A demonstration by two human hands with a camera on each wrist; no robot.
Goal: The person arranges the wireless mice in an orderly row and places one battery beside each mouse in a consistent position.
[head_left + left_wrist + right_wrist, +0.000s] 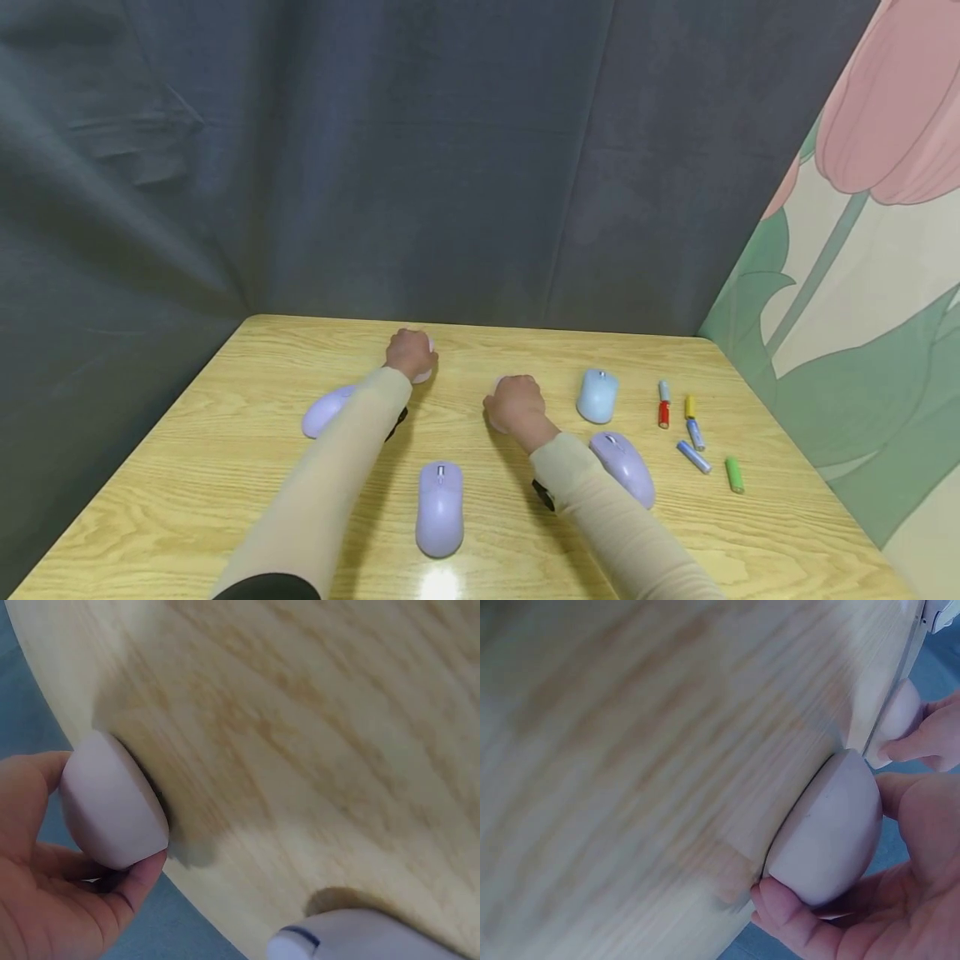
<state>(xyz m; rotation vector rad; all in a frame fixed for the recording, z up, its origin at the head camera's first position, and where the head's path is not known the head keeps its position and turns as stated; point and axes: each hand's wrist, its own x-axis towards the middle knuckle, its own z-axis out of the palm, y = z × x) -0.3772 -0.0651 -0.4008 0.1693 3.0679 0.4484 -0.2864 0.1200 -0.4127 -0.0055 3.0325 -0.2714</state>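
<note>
My left hand [410, 353] grips a pale purple computer mouse [112, 801] near the table's far edge, thumb on one side and fingers on the other. Closer in and to the right, my right hand [516, 403] holds a second pale mouse [829, 832] between thumb and fingers, its base at the tabletop. In the head view both held mice are mostly hidden by the hands. Beside the left forearm lies a purple mouse [324, 413], partly covered by the sleeve. Another purple mouse [625, 471] sits against the outline of the right forearm.
A purple mouse [439, 517] lies between the forearms on the wooden table [187, 483]. To the right stand a light blue mouse [597, 397] and several small batteries, among them a red one [663, 415] and a green one [734, 475]. A dark curtain [450, 167] hangs behind.
</note>
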